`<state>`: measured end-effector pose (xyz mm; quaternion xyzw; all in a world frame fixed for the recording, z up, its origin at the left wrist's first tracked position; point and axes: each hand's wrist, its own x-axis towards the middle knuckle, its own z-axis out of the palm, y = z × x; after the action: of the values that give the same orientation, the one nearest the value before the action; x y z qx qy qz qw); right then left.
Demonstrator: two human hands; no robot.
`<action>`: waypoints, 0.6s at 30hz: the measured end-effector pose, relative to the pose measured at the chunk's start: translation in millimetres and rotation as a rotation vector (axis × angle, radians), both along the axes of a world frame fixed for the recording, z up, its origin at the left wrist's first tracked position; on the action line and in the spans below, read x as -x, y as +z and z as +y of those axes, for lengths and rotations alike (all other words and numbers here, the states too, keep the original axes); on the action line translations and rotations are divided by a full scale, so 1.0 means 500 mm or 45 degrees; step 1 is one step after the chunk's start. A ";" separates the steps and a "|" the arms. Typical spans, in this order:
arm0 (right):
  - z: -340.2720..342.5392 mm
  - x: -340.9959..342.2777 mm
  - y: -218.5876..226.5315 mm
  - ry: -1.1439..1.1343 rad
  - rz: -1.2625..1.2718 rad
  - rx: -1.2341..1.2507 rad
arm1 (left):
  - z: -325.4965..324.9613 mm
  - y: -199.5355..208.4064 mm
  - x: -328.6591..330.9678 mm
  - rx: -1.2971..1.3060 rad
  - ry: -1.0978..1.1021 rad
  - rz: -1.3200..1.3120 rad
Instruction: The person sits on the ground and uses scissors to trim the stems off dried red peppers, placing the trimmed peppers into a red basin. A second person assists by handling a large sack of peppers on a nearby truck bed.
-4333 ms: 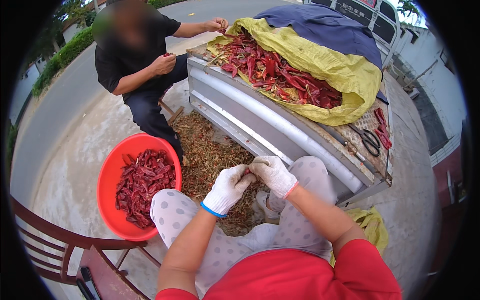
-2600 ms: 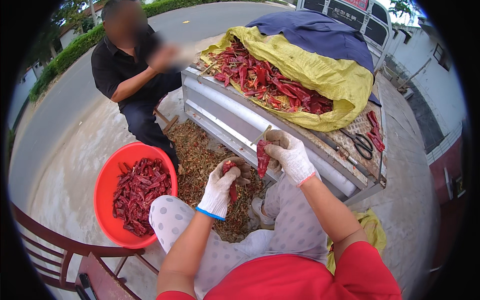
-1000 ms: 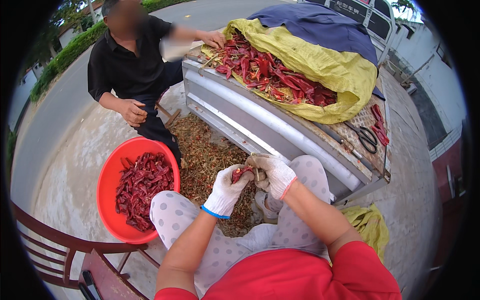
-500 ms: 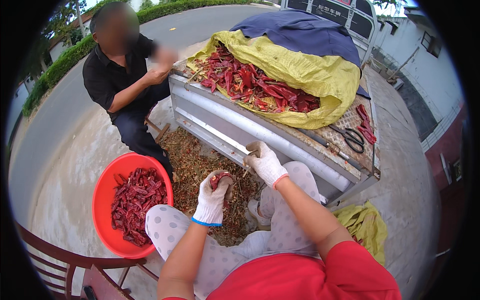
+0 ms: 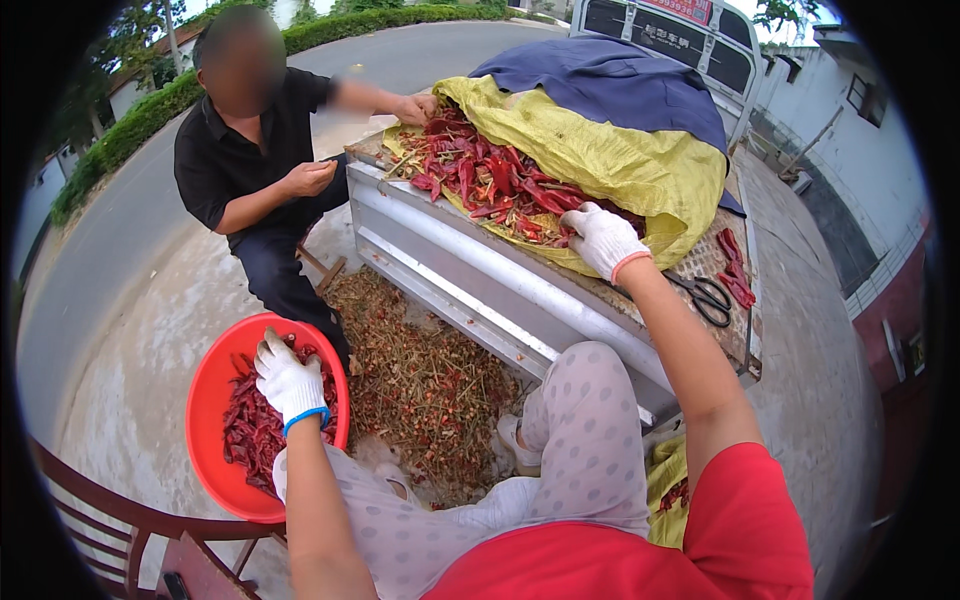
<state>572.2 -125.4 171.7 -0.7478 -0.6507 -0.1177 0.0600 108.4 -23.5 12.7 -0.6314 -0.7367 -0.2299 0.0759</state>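
Note:
My left hand [image 5: 290, 382], in a white glove with a blue cuff, is over the red basin [image 5: 203, 440]. Its fingers are apart, and no pepper shows in them. Dried red chili peppers [image 5: 258, 440] lie in the basin under it. On the truck bed, my right hand [image 5: 608, 242], gloved with an orange-red cuff, reaches to the near edge of a heap of dried chili peppers [image 5: 490, 180] in an open yellow sack [image 5: 660, 165]. Its fingertips are at the peppers, slightly apart; I see nothing gripped between them.
Scissors [image 5: 708, 298] and a few loose peppers [image 5: 735, 268] lie right of the sack, and a dark blue cloth [image 5: 610, 85] covers its back. Opposite sits a person in black [image 5: 250, 150], one hand at the heap. Stem scraps [image 5: 420, 400] litter the ground.
My left hand has moved left from my lap to the basin, and the pepper it held is gone from it. My right hand has risen to the sack. The other person's hand has reached to the heap.

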 end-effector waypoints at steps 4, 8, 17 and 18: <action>0.007 -0.017 -0.013 -0.008 -0.008 0.104 | -0.010 -0.001 0.011 -0.018 0.224 0.157; -0.002 -0.030 -0.017 -0.108 0.070 -0.069 | -0.016 -0.023 -0.007 0.009 0.214 -0.026; -0.064 0.077 0.022 -0.119 1.090 -0.350 | -0.112 -0.090 -0.210 0.422 -0.909 -1.677; -0.076 0.121 0.011 -0.104 1.142 -0.224 | -0.135 -0.070 -0.230 0.542 -0.953 -1.928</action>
<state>511.8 -163.5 177.5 -0.7420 -0.5179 0.1604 0.3944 223.1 -90.9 -22.3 -0.5100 -0.3605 -0.4553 -0.6345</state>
